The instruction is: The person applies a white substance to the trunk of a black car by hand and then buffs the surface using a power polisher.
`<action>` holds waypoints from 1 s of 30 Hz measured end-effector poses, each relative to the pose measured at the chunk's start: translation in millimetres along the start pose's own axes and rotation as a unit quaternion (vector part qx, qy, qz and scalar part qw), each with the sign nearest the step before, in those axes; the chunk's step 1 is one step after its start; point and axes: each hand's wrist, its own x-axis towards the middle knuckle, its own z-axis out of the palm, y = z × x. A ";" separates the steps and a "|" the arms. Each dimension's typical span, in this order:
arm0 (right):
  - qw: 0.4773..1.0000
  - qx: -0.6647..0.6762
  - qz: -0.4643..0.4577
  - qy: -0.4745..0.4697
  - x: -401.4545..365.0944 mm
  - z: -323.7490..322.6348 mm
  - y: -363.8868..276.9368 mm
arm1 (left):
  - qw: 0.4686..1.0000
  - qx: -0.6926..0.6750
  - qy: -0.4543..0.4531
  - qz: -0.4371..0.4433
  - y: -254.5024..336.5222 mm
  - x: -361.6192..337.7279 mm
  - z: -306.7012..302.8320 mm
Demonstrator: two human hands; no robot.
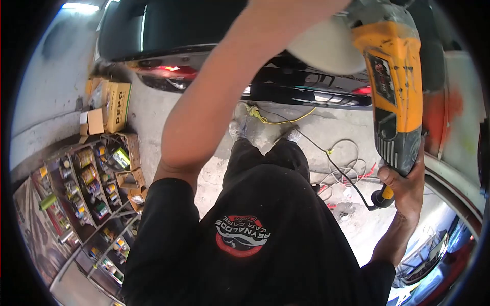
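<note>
My right hand (403,186) is wrapped around the rear end of an orange and black power polisher (408,81), at the right of the view. The tool stands lengthwise in the view, its metal head at the top edge. A round off-white pad (329,43) shows at its head, overlapping the rear of a black car (178,30). My left arm (214,97) reaches up across the car toward the polisher's head. The left hand itself is beyond the top edge. A black power cord (339,171) runs from the tool's rear end down to the floor.
Coiled hose (347,158) and a yellow cord (275,121) lie on the concrete floor near my feet. Shelves of cans (84,178) and cardboard boxes (117,107) stand at the left. A panel with an orange-red patch (444,117) is at the right.
</note>
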 end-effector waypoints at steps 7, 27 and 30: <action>0.989 -0.037 -0.040 -0.135 43.6 116.6 -40.8 | 0.993 0.002 0.116 0.012 -40.8 -37.4 -148.1; 0.987 -0.056 -0.032 -0.150 46.8 122.6 -35.6 | 0.992 0.015 0.116 0.052 -54.9 -39.3 -167.9; 0.992 -0.071 -0.003 -0.106 33.8 70.4 -21.8 | 0.991 -0.034 0.076 0.105 -53.0 -31.6 -116.5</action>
